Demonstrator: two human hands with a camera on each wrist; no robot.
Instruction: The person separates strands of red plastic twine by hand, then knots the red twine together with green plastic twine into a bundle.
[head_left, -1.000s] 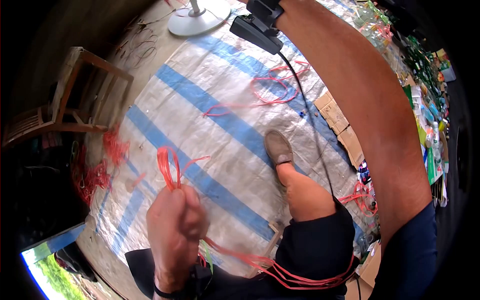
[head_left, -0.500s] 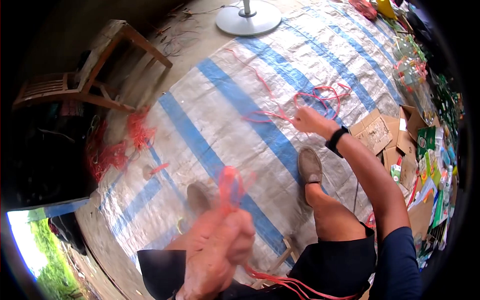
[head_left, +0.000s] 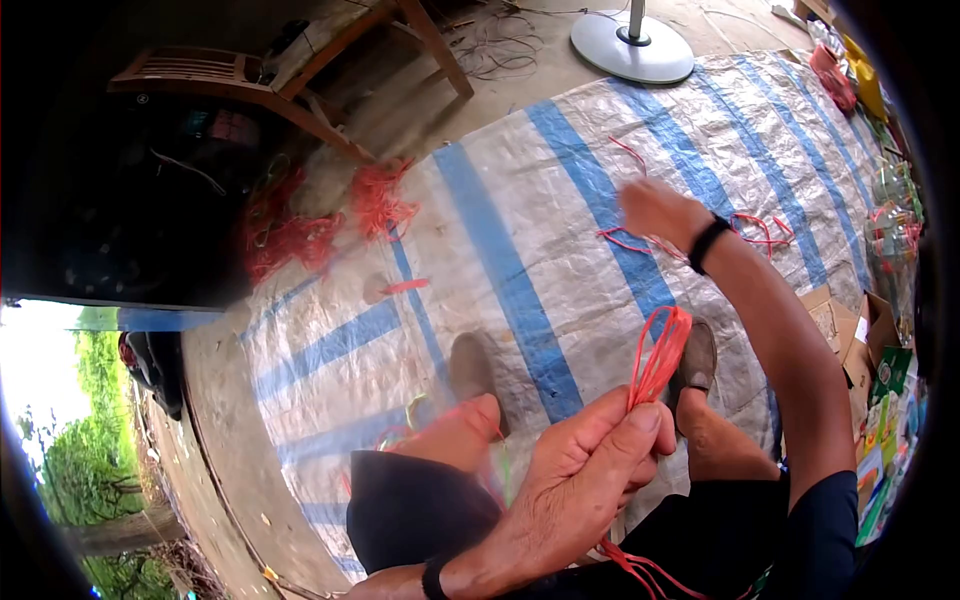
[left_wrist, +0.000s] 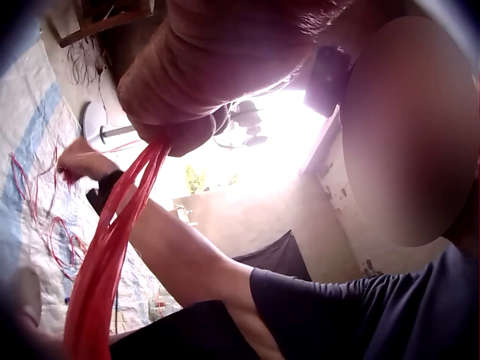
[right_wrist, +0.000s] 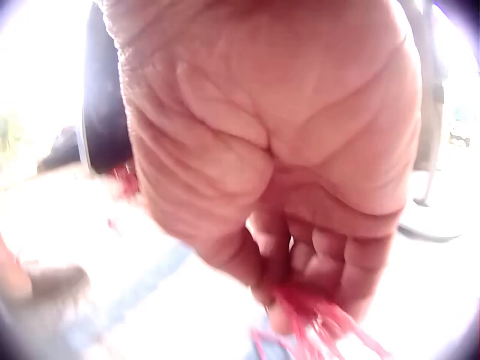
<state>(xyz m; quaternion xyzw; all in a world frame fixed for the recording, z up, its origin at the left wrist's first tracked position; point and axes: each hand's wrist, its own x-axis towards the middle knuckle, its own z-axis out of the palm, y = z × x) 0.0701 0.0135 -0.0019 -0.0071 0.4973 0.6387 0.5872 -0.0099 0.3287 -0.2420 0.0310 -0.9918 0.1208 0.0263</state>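
In the head view my left hand [head_left: 590,470] grips a looped bundle of red plastic string [head_left: 660,360] between thumb and curled fingers, the loops standing up above the fist. More strands hang below the hand toward the lap. In the left wrist view the red strands [left_wrist: 112,255] run down out of the fist. My right hand [head_left: 660,215], blurred, is stretched out over the striped sheet. The right wrist view shows the right hand [right_wrist: 277,150] from its palm side, fingers curled round red string [right_wrist: 315,307]. Loose string [head_left: 765,235] lies on the sheet beyond it.
A white-and-blue striped sheet [head_left: 510,200] covers the floor under my feet. Tangled red string [head_left: 380,200] lies at its left edge, near a wooden chair [head_left: 430,45]. A round white stand base [head_left: 630,45] stands behind. Cardboard [head_left: 835,325] and plastic bottles [head_left: 892,235] lie at right.
My right arm, earlier close to the camera, has reached out over the sheet, its hand taking hold of string there. The left hand keeps the bundle. The head view has turned right.
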